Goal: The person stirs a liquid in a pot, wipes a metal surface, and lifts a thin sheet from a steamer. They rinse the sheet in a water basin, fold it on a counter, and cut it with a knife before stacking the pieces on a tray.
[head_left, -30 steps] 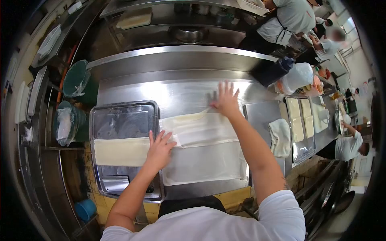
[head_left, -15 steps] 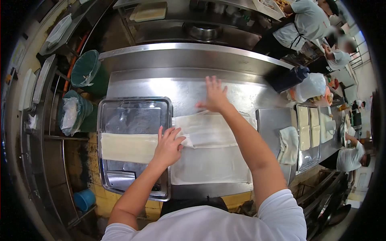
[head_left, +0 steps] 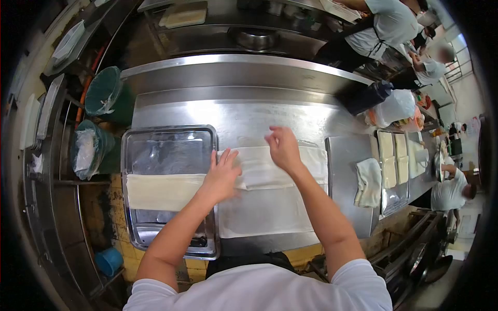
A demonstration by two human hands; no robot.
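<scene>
The sheet (head_left: 265, 210) on the worktop (head_left: 233, 115) looks light, limp and easily creased, best pinched at its corners. The left hand (head_left: 221, 181) spreads its fingers; the right hand (head_left: 285, 151) curls, grip unclear.

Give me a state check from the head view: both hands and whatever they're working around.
Left hand: fingers spread, over the sheet's left end
Right hand: fingers curled, blurred, grip unclear
Thin pale sheet: spread out, far part whiter and creased
Large tray: partly covered
Pale strip: flat in the large tray
Towel: folded
Green bins: open
</scene>
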